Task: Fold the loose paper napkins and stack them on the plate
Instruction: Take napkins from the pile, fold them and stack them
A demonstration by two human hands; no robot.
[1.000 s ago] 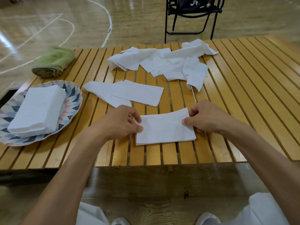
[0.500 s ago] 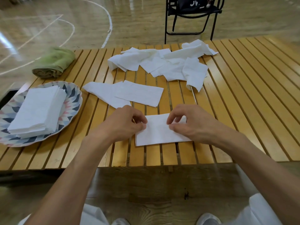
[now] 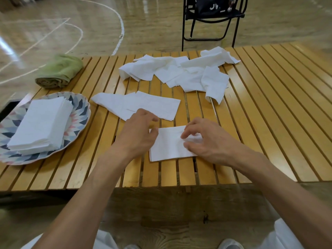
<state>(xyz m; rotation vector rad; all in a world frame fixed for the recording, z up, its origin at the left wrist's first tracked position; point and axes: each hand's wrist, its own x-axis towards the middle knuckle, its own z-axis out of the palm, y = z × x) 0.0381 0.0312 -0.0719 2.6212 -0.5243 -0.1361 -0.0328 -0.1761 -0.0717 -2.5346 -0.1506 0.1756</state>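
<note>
My left hand (image 3: 138,133) and right hand (image 3: 206,141) pinch the folded napkin (image 3: 167,146) — loose napkins (image 3: 179,72) beyond, stacked plate (image 3: 79,112) left, green towel (image 3: 59,71) behind it.

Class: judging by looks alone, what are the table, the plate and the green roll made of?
Table: varnished wood, likely; glossy yellow slats. Plate: probably glazed ceramic, maybe melamine; smooth patterned rim. Green roll: soft cloth, towel-like; matte, fuzzy folds.

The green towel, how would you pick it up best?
Probably from above, across the middle of the rolled green towel. It lies as a soft, fat roll at the far left corner of the slatted table, touching nothing else, so fingers can wrap over it and squeeze both long sides.
</note>
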